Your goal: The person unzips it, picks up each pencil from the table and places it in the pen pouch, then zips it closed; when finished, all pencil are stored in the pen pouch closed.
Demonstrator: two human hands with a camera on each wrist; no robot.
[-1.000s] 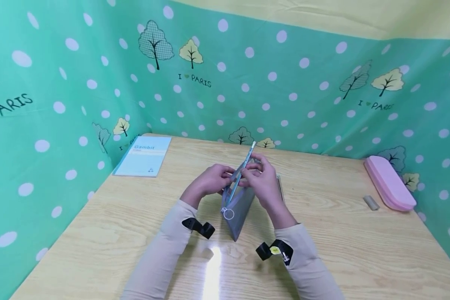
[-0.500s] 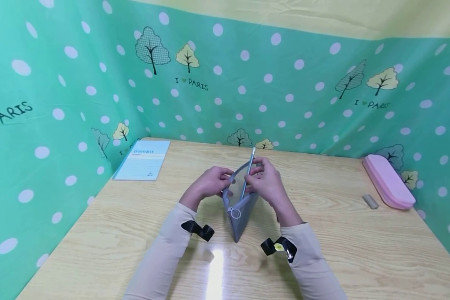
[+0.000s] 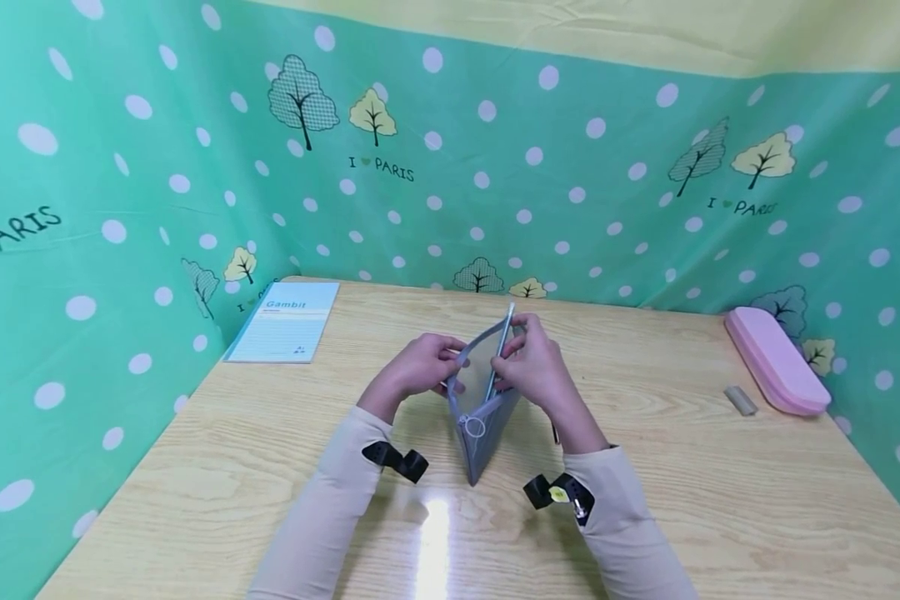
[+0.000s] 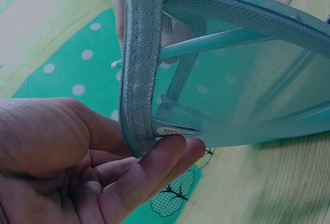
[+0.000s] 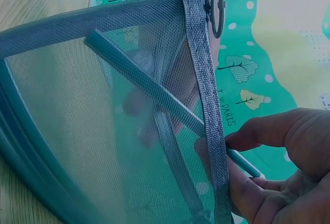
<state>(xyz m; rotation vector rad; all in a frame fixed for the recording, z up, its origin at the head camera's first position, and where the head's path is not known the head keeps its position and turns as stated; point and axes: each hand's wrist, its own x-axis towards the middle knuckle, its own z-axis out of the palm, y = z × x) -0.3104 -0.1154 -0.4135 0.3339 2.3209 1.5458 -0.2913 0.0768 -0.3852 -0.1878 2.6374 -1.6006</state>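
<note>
A grey mesh zip pouch (image 3: pixel 486 442) stands on its edge between both hands, its mouth spread wide and its round zipper ring (image 3: pixel 475 427) hanging on the near side. My left hand (image 3: pixel 418 367) pinches the left rim of the mouth between thumb and fingers. My right hand (image 3: pixel 534 360) is at the opposite rim, pinching a light blue pencil (image 5: pixel 243 163) there. Most of the pencil slants down inside the pouch and shows through the mesh in both wrist views. Only its white end pokes out above the rim.
A light blue notebook (image 3: pixel 281 325) lies at the back left of the wooden table (image 3: pixel 682 483). To the right are a pink pencil case (image 3: pixel 776 360) and a small grey block (image 3: pixel 740 401). A thin dark stick (image 3: pixel 556 434) shows beside my right wrist.
The pencil has gone from lying slanted across the pouch's mouth to standing steeper and lower inside it. The mouth has opened wider, and my right hand has shifted slightly right.
</note>
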